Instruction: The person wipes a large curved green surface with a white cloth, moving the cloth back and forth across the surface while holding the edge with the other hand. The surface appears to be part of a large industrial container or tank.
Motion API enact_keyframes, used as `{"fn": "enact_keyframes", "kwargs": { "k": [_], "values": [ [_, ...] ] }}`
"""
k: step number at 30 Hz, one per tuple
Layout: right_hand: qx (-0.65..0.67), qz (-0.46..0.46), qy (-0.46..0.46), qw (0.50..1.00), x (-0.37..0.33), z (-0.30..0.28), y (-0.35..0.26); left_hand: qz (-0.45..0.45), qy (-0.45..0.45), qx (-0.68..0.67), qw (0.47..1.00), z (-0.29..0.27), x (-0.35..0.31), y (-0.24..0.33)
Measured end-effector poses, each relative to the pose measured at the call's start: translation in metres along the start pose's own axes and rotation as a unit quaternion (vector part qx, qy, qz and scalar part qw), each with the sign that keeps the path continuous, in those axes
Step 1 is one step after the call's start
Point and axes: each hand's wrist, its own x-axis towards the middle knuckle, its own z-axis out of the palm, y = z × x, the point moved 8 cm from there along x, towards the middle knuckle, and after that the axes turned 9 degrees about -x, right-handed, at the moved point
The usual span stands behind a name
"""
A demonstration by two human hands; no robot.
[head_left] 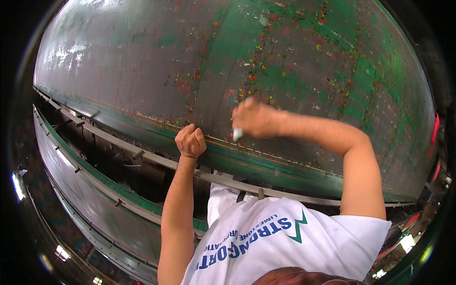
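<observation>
A long worktable top (142, 52), grey with worn green patches and coloured specks, fills the upper view. My left hand (191, 141) is closed in a fist at its near edge, by the green striped border (266, 166). Whatever may be inside that fist is hidden. Farther right, my right hand (256, 118) is over the tabletop, slightly smeared by motion, with its fingers closed. A small white object (237, 134) sticks out below the right fingers; its kind is unclear.
A pale rail (156, 158) with short pegs runs along the table's near side, close to my body. Past a dark gap at the left lies a second long table (90, 190) with a green edge. Something red (435, 135) hangs at the far right.
</observation>
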Motion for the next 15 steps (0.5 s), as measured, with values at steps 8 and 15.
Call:
{"fn": "enact_keyframes", "kwargs": {
  "k": [8, 15],
  "values": [
    [-0.195, 0.64, 0.035, 0.742, -0.094, -0.014, 0.411, 0.011, -0.009, -0.003, 1.0, 0.003, 0.001, 0.002],
    [-0.058, 0.359, 0.064, 0.929, 0.041, 0.031, 0.266, -0.01, -0.039, 0.044, 0.998, 0.009, -0.005, -0.004]
  ]
}}
